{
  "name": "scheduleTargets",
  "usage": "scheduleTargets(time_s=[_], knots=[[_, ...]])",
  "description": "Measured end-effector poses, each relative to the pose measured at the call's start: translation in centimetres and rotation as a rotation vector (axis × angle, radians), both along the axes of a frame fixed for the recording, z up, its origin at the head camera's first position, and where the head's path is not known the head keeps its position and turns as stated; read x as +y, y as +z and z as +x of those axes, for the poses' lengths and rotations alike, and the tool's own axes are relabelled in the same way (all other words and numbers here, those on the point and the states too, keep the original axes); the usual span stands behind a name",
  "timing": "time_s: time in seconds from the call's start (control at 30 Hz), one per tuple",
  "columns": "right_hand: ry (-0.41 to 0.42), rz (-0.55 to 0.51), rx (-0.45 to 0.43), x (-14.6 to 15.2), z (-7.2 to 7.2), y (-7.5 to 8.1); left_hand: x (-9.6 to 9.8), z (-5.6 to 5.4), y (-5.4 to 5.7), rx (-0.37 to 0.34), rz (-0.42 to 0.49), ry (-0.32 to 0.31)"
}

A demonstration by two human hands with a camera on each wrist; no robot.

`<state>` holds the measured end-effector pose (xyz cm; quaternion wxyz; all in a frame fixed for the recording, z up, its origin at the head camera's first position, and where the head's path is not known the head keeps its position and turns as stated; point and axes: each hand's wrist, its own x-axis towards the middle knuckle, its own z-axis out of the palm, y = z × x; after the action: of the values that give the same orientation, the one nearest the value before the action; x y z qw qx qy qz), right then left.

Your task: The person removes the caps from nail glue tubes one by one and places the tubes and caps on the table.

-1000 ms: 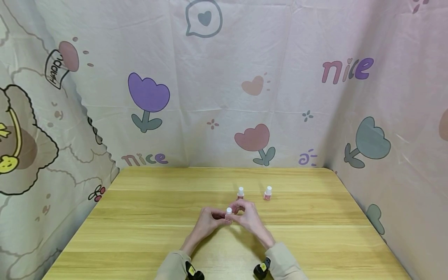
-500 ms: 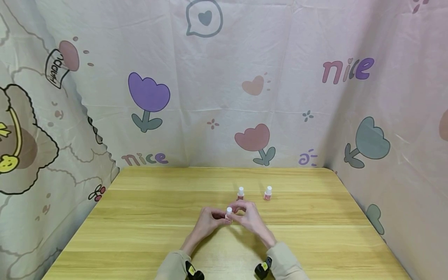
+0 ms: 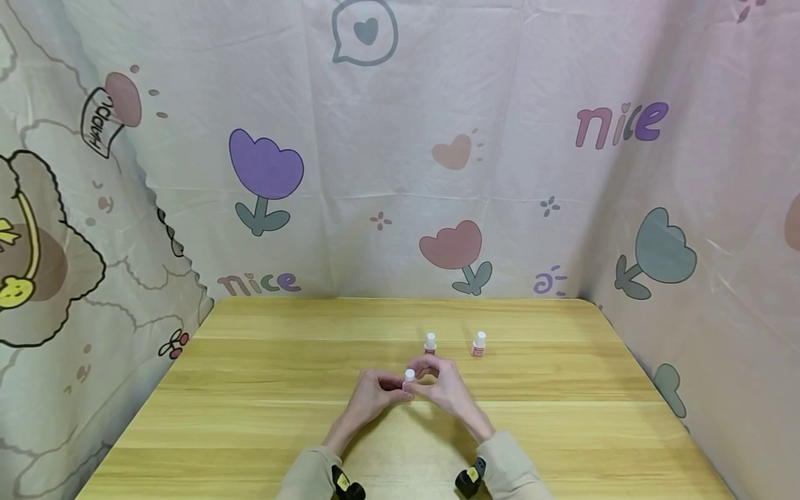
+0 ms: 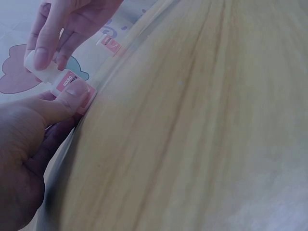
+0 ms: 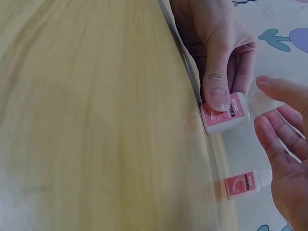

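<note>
A small white bottle [image 5: 241,121] with a pink label is between the two hands over the table. My left hand [image 3: 373,393] pinches its body, the thumb lying across the label in both wrist views. At the other end, my right hand [image 3: 445,390] has thumb and fingers around the white cap [image 4: 32,61], which is on the bottle. In the head view only the cap's top shows clearly, with fingers covering most of the body. Just beyond the right hand stands a second such bottle [image 3: 430,343], its lower part partly hidden by the fingers.
A third matching bottle [image 3: 478,344] stands upright farther right on the wooden table [image 3: 281,347]. Behind the table's back edge hangs a pale curtain [image 3: 362,160] printed with flowers and words; more printed cloth covers both sides.
The right thumb and fingers shift slightly at the cap. The left hand keeps its hold on the bottle, and the two standing bottles stay in place.
</note>
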<state>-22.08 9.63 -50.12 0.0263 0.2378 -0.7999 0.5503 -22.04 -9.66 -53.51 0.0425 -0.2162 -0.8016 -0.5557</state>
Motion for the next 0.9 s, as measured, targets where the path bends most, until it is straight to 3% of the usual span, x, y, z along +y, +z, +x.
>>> scheduleTargets(time_s=[0.23,0.77,0.9], knots=[[-0.039,0.008,-0.010,-0.20,0.12,0.18,0.01,0.01,0.04,-0.009,-0.003,0.002],[-0.015,-0.022,0.127,0.10,-0.03,0.06,0.12,0.08,0.32,-0.041,-0.019,0.007],[-0.023,-0.021,0.107,0.11,0.07,0.36,0.18,0.06,0.32,-0.047,-0.019,0.007]])
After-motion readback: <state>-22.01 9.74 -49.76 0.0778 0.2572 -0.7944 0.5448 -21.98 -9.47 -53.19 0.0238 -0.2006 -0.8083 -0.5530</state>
